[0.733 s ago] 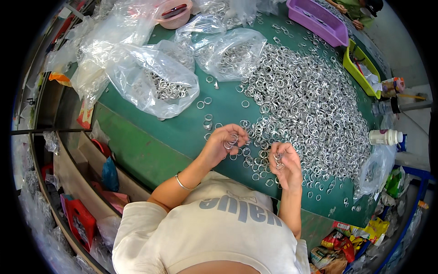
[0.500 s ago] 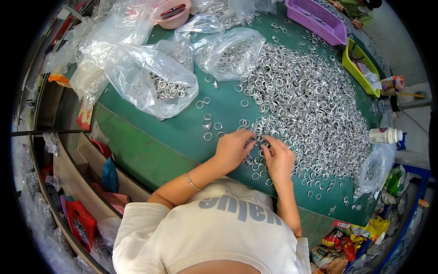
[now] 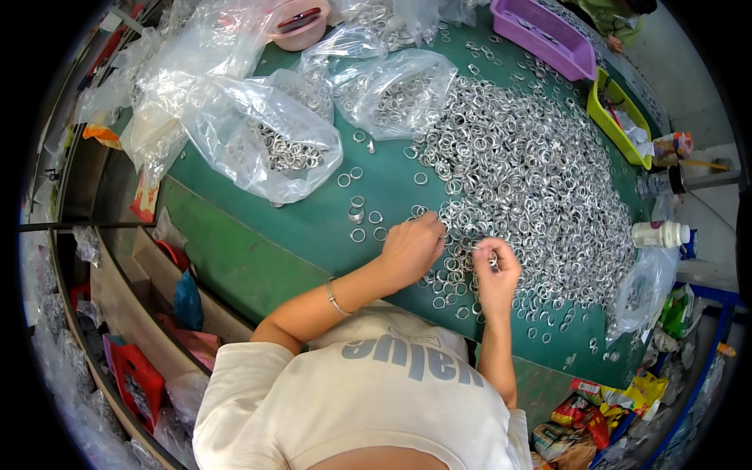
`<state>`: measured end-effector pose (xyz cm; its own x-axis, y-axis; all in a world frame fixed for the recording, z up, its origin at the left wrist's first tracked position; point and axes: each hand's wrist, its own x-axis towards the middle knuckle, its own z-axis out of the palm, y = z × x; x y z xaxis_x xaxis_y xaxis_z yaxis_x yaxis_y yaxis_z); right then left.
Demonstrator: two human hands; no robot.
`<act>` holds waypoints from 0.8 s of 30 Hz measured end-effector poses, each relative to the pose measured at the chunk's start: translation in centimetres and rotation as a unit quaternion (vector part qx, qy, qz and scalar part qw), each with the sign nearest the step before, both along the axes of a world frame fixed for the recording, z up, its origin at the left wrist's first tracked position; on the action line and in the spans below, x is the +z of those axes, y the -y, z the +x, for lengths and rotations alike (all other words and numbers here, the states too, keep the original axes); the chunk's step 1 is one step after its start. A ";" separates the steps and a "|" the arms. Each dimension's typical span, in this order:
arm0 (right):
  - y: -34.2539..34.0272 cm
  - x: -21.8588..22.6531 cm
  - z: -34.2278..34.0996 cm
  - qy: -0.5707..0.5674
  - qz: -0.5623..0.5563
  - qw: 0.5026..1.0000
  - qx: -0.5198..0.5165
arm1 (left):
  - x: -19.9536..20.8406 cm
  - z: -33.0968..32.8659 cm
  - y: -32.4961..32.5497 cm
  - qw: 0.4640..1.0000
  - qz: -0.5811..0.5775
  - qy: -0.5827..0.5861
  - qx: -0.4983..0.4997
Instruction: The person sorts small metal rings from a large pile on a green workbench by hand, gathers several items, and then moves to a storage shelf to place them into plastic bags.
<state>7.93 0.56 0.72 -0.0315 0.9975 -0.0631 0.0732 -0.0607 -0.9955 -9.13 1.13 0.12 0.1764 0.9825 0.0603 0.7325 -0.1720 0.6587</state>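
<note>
Hands hover by heaped silver rings (the right apparently pinching some).

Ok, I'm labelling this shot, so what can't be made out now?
All in the head view:
Left hand: whatever its grip holds, hidden by the hand itself.
Piled rings: fine detail too small; lower ones hidden under others.
Co-worker: cut off by the top edge.

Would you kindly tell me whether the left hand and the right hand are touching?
Apart: in the head view, rings show in the gap between the left hand and the right hand.
</note>
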 end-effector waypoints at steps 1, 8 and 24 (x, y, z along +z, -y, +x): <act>0.1 0.2 0.3 -0.163 -0.084 0.983 -0.016 | 0.2 -0.1 0.0 1.000 -0.002 0.015 0.006; -1.3 0.9 0.6 -0.417 -0.195 0.888 -0.005 | 0.2 -3.4 -0.7 0.574 -0.355 0.737 -0.028; -2.1 0.7 -1.1 -0.340 -0.094 0.935 0.022 | -0.3 -0.8 -0.9 0.997 0.005 0.040 0.070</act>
<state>6.86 2.68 1.38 -0.1687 0.9674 -0.1889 -0.5661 -0.2520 -0.7849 -9.92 2.04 -0.20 0.0309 0.9965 0.0781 0.6950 -0.0776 0.7148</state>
